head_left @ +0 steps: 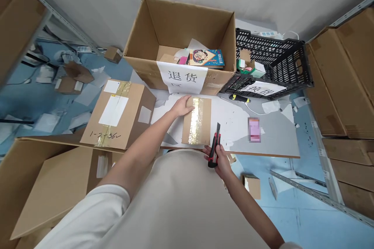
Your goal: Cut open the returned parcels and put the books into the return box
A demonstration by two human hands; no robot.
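Observation:
A small cardboard box, sealed with a strip of shiny tape, lies on the white table in front of me. My left hand grips its upper left edge, thumb on top and fingers along the far side. My right hand is closed around a red and black utility knife, just right of the box's near corner. The knife's blade is out and points away from me, apart from the box.
Behind stands a large open carton holding books, beside a black plastic crate. A yellow-black tool and a phone-like pink object lie on the table. A taped carton stands left; shelves flank both sides.

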